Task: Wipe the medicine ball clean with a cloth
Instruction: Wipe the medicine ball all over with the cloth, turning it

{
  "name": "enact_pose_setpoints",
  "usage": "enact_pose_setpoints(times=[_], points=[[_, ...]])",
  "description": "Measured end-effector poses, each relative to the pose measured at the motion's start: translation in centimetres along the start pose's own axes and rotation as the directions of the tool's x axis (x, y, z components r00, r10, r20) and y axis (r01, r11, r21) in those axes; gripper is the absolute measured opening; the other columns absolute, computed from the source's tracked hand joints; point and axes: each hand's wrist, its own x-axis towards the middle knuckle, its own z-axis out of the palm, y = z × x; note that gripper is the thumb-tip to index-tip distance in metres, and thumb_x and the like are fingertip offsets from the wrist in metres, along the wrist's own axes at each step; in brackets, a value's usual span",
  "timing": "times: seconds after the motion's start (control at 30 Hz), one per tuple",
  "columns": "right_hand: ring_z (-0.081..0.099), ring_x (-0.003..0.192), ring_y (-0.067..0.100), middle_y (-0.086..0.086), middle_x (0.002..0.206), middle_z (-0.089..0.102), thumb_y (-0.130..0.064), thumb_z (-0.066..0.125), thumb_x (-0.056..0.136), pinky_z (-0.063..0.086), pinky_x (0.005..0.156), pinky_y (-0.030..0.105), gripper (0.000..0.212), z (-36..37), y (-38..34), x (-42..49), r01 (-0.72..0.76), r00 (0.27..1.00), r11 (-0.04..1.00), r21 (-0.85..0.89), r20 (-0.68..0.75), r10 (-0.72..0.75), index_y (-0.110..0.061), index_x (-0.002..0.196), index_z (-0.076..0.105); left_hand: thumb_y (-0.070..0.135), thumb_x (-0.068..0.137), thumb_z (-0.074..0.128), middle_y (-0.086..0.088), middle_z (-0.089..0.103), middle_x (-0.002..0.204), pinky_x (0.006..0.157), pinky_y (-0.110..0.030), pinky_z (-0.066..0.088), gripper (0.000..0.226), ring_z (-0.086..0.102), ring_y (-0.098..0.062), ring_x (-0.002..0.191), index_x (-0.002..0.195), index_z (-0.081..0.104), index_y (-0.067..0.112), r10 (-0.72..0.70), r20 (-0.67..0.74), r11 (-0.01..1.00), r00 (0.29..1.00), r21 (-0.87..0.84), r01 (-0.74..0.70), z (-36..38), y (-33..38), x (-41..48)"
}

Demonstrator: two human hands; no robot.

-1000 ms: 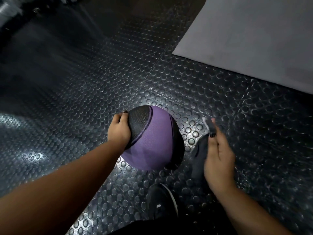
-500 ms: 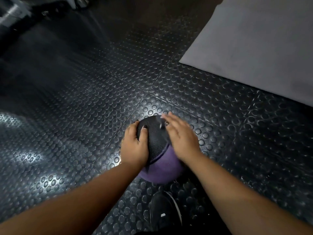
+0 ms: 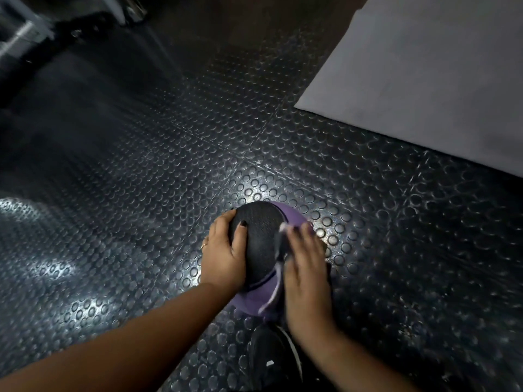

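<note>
Ball: I see the medicine ball (image 3: 261, 244), purple with a black textured panel facing up, on the studded rubber floor (image 3: 141, 193), just ahead of a dark shoe (image 3: 268, 360).
Left hand: my view has the left hand (image 3: 223, 258) cupping the ball's left side, thumb across the black panel, fingers wrapped round the far edge.
Right hand: the right hand (image 3: 307, 270) lies flat on the ball's right side, fingers fairly straight, pressing the cloth (image 3: 280, 244) down.
Cloth: dark with a pale edge, blurred, mostly under the palm.
Hands: apart, one on each side.
Surroundings: grey mat (image 3: 424, 66), well apart.
</note>
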Motion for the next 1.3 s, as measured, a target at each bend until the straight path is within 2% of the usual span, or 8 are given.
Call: enact_pose_setpoints(times=[0.17,0.37,0.47,0.6,0.8,0.93,1.07,1.3], points=[[0.04,0.136,0.021,-0.009,0.148,0.042,0.0,0.036,0.095,0.037,0.11,0.042,0.056,-2.3,-0.5,-3.2,0.108,0.993,0.946,0.307,-0.085,-0.086,-0.036,0.136,0.05,0.062,0.086,0.034,0.005,0.051,0.137,0.111,-0.044,0.036,0.066,0.046,-0.019,0.127,0.139,0.05,0.027,0.025,0.013,0.999,1.0,-0.044,-0.024,-0.3,-0.2,-0.6],[0.061,0.078,0.003,-0.017,0.112,0.064,-0.009,0.039,0.1,0.044,0.065,0.007,0.048,-7.8,-2.1,2.5,-0.041,0.931,0.956,0.29,-0.337,0.142,-0.043,0.133,0.047,0.053,0.087,0.039,0.015,0.049,0.136,0.107,-0.029,0.031,0.037,0.041,-0.004,0.129,0.12,0.055,0.044,0.007,0.061,0.988,0.998,-0.153,0.003,-0.7,0.5,-2.6],[0.058,0.114,0.01,-0.025,0.137,0.048,-0.009,0.041,0.099,0.051,0.088,0.023,0.046,-6.4,-3.5,2.6,0.118,0.985,0.95,0.289,-0.158,-0.074,-0.035,0.137,0.045,0.042,0.098,0.041,0.005,0.055,0.128,0.103,-0.036,0.039,0.026,0.05,-0.014,0.122,0.119,0.055,0.035,-0.229,0.009,0.929,0.973,-0.297,0.221,0.2,1.8,-2.0],[0.013,0.146,0.015,-0.017,0.157,0.016,-0.039,0.025,0.1,0.02,0.116,0.051,0.047,-3.4,-2.1,1.3,0.385,0.903,0.851,-0.357,0.334,-0.269,-0.04,0.147,0.026,0.058,0.088,0.027,-0.001,0.053,0.141,0.112,-0.039,0.036,0.072,0.046,-0.016,0.13,0.143,0.047,0.017,-0.003,-0.011,1.0,1.0,-0.023,0.003,1.7,2.0,-3.3],[0.031,0.138,0.018,-0.015,0.15,0.037,-0.042,0.022,0.098,0.026,0.112,0.041,0.046,-1.9,-3.9,7.3,0.318,0.883,0.831,-0.457,0.461,-0.084,-0.039,0.14,0.042,0.053,0.088,0.027,-0.005,0.056,0.139,0.109,-0.049,0.038,0.07,0.048,-0.023,0.131,0.139,0.052,0.011,0.042,0.007,0.999,0.999,0.028,-0.042,1.3,0.9,-2.7],[0.053,0.109,0.028,0.009,0.122,0.059,-0.021,0.035,0.101,0.041,0.087,0.033,0.032,0.4,-3.0,14.7,0.197,0.705,0.845,-0.497,0.671,0.231,-0.013,0.121,0.059,0.056,0.091,0.03,-0.002,0.054,0.14,0.11,-0.046,0.038,0.068,0.047,-0.018,0.13,0.141,0.05,0.015,0.058,0.006,0.998,0.998,0.038,-0.058,1.1,1.0,-3.7],[0.055,0.109,0.028,0.014,0.124,0.057,-0.013,0.033,0.101,0.044,0.097,0.037,0.034,1.1,-1.3,16.7,0.164,0.694,0.802,-0.574,0.645,0.319,-0.011,0.125,0.056,0.058,0.089,0.03,0.0,0.056,0.139,0.109,-0.044,0.039,0.069,0.048,-0.016,0.128,0.141,0.051,0.018,0.059,0.035,0.998,0.998,0.023,-0.06,1.0,1.4,-2.6],[0.017,0.143,0.011,-0.014,0.156,0.024,-0.037,0.022,0.097,0.015,0.118,0.035,0.049,-3.7,-2.9,3.0,0.315,0.897,0.876,-0.365,0.416,-0.149,-0.038,0.146,0.03,0.051,0.088,0.031,-0.002,0.058,0.136,0.107,-0.037,0.041,0.066,0.053,-0.018,0.124,0.139,0.053,0.016,0.127,0.095,0.992,0.987,-0.035,-0.124,0.5,0.8,-2.1]])
